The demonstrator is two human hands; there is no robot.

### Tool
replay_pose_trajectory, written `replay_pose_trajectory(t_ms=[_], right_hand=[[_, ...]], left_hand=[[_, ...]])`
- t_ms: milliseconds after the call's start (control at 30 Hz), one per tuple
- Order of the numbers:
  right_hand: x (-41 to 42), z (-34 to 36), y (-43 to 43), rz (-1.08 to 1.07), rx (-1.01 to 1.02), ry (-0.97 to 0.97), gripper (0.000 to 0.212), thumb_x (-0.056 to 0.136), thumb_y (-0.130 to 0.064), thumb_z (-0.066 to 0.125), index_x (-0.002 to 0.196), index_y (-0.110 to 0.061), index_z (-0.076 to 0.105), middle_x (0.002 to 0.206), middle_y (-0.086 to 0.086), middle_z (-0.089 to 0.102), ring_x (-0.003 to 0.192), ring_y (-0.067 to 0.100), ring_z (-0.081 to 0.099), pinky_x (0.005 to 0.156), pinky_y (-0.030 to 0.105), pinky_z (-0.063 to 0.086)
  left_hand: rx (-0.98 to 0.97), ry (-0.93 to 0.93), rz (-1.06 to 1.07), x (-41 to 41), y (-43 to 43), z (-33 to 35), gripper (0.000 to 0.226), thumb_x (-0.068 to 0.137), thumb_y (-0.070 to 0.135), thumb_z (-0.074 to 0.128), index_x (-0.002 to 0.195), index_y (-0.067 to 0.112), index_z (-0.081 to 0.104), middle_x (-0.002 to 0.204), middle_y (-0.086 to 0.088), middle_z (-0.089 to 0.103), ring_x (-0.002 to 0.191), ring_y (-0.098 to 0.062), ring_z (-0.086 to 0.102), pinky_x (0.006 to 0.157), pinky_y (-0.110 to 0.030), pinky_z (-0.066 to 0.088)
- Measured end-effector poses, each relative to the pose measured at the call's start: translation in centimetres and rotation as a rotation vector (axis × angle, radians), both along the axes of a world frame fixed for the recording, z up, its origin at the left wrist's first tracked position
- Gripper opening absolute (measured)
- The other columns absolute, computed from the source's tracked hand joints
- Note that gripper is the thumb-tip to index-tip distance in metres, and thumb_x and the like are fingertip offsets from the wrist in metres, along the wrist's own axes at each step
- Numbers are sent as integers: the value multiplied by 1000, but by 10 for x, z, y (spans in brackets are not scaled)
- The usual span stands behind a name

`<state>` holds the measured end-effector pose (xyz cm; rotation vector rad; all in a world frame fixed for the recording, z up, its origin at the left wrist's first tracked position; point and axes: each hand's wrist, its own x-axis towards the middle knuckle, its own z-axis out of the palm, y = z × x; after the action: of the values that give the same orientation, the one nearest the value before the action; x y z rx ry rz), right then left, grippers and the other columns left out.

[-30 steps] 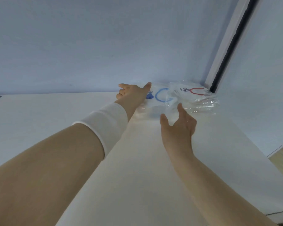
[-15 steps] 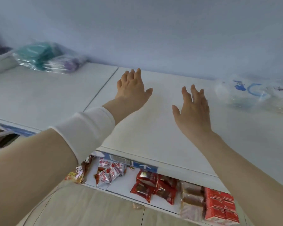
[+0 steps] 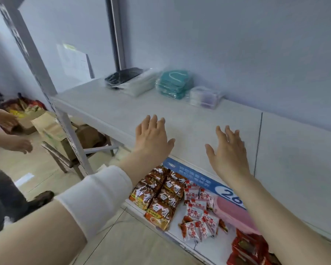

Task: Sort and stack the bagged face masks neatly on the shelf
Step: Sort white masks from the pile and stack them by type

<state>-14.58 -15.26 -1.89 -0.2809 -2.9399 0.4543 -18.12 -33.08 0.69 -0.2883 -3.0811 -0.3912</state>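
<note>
On the white shelf (image 3: 180, 119), near its back left, lie bagged masks side by side: a black pack (image 3: 122, 76), a white pack (image 3: 139, 84), a teal stack (image 3: 173, 84) and a pale purple pack (image 3: 204, 97). My left hand (image 3: 151, 136) hovers over the shelf's front edge, fingers straight, holding nothing. My right hand (image 3: 228, 148) hovers beside it to the right, also spread and empty. Both hands are well short of the mask packs.
Below the shelf, a lower shelf (image 3: 214, 247) carries noodle packets (image 3: 161, 194) and red-and-white snack bags (image 3: 199, 217). A metal upright (image 3: 46, 88) stands at the left. Another person's hands (image 3: 13, 131) and cardboard boxes (image 3: 52, 129) are at the far left.
The view swung left, away from the clear bags with blue and red loops and onto the teal and black packs. Both hands let go and now hover empty.
</note>
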Motion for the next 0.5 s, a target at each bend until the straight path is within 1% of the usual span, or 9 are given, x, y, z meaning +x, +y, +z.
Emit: replay_pose_trajectory(t_ms=[167, 267, 333, 400, 500], right_hand=[[-50, -8, -22, -64, 41, -32, 59, 99, -38, 35, 150, -18, 12, 158, 8, 4, 145, 28, -2, 118, 43, 3], [-80, -15, -16, -125, -28, -15, 59, 98, -37, 36, 149, -16, 15, 158, 8, 10, 145, 28, 2, 118, 42, 8], [-101, -12, -10, -177, -126, 43, 60, 97, -37, 39, 149, -13, 17, 156, 10, 17, 144, 28, 10, 116, 41, 13], [-123, -8, -1, -264, -284, 113, 63, 96, -38, 42, 147, -9, 21, 152, 15, 27, 140, 29, 22, 112, 38, 20], [-165, 6, 17, -408, -476, 171, 69, 94, -47, 42, 145, -4, 25, 149, 18, 32, 137, 29, 31, 109, 35, 25]], left_hand=[[73, -14, -82, -50, -17, -13, 67, 98, 41, 39, 150, 12, 9, 159, -9, 3, 147, -26, -4, 117, -38, 1], [91, -5, -153, -82, -12, -17, 66, 99, 40, 39, 150, 11, 9, 159, -9, 3, 147, -26, -4, 117, -37, 0], [75, 10, -187, -105, -6, -16, 67, 98, 40, 40, 150, 11, 10, 159, -8, 3, 147, -24, -4, 117, -36, 0], [60, 24, -230, -128, 1, -12, 67, 98, 41, 40, 150, 11, 10, 159, -7, 4, 147, -24, -3, 117, -36, 0], [28, 84, -303, -161, 10, -2, 67, 98, 40, 40, 150, 11, 9, 159, -7, 2, 147, -24, -4, 117, -36, -1]])
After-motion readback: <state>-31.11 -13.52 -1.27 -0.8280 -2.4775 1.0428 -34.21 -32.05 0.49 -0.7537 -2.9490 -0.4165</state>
